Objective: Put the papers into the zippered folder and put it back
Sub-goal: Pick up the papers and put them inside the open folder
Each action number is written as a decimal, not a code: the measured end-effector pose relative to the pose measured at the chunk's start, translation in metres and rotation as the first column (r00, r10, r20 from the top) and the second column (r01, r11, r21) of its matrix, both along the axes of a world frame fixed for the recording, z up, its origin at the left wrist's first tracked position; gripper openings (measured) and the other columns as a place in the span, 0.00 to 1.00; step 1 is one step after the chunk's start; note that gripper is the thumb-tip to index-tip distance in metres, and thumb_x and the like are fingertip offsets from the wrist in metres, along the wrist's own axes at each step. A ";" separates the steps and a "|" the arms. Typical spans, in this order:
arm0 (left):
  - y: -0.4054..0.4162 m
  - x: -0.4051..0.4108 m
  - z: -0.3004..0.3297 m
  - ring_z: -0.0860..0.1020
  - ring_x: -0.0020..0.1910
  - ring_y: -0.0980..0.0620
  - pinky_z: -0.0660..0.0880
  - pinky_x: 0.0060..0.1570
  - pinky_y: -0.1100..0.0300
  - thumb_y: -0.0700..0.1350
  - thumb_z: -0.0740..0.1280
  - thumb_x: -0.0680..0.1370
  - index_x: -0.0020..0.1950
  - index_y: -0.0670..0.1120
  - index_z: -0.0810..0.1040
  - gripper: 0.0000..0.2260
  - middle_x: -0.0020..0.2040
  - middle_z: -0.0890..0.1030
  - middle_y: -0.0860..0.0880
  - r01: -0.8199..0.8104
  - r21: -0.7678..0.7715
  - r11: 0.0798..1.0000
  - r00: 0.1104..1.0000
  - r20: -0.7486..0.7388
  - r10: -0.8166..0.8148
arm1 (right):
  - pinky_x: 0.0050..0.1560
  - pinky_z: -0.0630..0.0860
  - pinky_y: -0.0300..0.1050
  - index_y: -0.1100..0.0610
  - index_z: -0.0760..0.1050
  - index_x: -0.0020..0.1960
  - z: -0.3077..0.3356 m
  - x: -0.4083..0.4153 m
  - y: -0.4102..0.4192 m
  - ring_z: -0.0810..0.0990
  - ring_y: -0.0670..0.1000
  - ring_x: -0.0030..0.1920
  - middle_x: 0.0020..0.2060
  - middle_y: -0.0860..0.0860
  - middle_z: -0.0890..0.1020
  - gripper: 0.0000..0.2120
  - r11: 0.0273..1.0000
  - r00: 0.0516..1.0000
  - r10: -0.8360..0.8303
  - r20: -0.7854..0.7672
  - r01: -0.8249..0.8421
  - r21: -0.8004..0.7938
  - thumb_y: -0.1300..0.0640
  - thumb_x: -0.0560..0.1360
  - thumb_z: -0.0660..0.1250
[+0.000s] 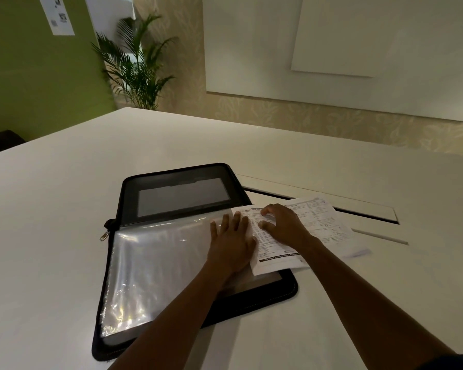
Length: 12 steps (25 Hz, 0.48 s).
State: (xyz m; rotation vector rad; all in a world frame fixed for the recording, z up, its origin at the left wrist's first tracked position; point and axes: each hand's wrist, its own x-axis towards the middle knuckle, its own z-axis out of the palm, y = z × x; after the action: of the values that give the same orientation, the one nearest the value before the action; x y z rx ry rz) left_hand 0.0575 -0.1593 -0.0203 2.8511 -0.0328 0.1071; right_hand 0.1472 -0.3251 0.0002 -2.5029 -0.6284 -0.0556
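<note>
A black zippered folder lies open on the white table, its clear plastic sleeves spread over the near half. My left hand lies flat on the right edge of the sleeves, fingers straight. Printed papers lie partly over the folder's right edge and partly on the table. My right hand rests on the top sheet with its fingers bent, fingertips pressing the paper. The zipper pull hangs at the folder's left side.
A long cable slot with a flap is set into the table just behind the papers. A potted palm stands beyond the far table edge by a green wall. A dark seat shows at far left.
</note>
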 end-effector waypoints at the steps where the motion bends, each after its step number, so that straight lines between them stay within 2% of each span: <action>1: 0.001 -0.001 -0.003 0.41 0.79 0.44 0.36 0.73 0.42 0.63 0.47 0.81 0.80 0.50 0.46 0.31 0.81 0.45 0.47 0.004 0.011 1.000 1.000 -0.003 -0.004 | 0.66 0.68 0.53 0.53 0.75 0.60 -0.001 -0.003 -0.005 0.74 0.52 0.61 0.60 0.50 0.78 0.16 1.000 1.000 -0.026 0.002 0.026 -0.001 0.49 0.75 0.69; 6: 0.003 -0.001 -0.008 0.38 0.79 0.44 0.32 0.71 0.43 0.70 0.42 0.77 0.80 0.50 0.43 0.38 0.81 0.42 0.47 0.012 0.085 0.996 1.000 0.004 -0.012 | 0.65 0.66 0.53 0.54 0.73 0.63 -0.004 -0.008 -0.038 0.72 0.53 0.63 0.62 0.51 0.76 0.18 0.981 0.984 -0.176 0.000 0.176 -0.078 0.47 0.77 0.66; 9: 0.002 0.000 -0.008 0.39 0.79 0.43 0.33 0.71 0.43 0.70 0.44 0.77 0.80 0.51 0.44 0.37 0.81 0.43 0.47 0.008 0.091 0.996 1.000 0.013 -0.009 | 0.63 0.67 0.53 0.55 0.73 0.63 -0.007 -0.008 -0.059 0.73 0.54 0.63 0.63 0.52 0.76 0.19 0.952 0.958 -0.284 0.036 0.287 -0.104 0.47 0.76 0.67; 12: 0.003 0.000 -0.008 0.39 0.79 0.43 0.33 0.72 0.42 0.69 0.44 0.77 0.80 0.54 0.46 0.35 0.81 0.43 0.47 0.013 0.089 0.996 1.000 0.001 -0.013 | 0.63 0.68 0.53 0.56 0.70 0.67 -0.007 -0.006 -0.083 0.72 0.57 0.64 0.66 0.54 0.75 0.22 0.879 0.895 -0.438 0.081 0.446 -0.170 0.48 0.76 0.66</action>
State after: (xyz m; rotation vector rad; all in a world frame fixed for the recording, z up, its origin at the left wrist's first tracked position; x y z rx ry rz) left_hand 0.0572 -0.1565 -0.0283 2.9392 -0.0576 0.1073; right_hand 0.1413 -0.4084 -0.0068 -2.7845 -0.0615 -0.2276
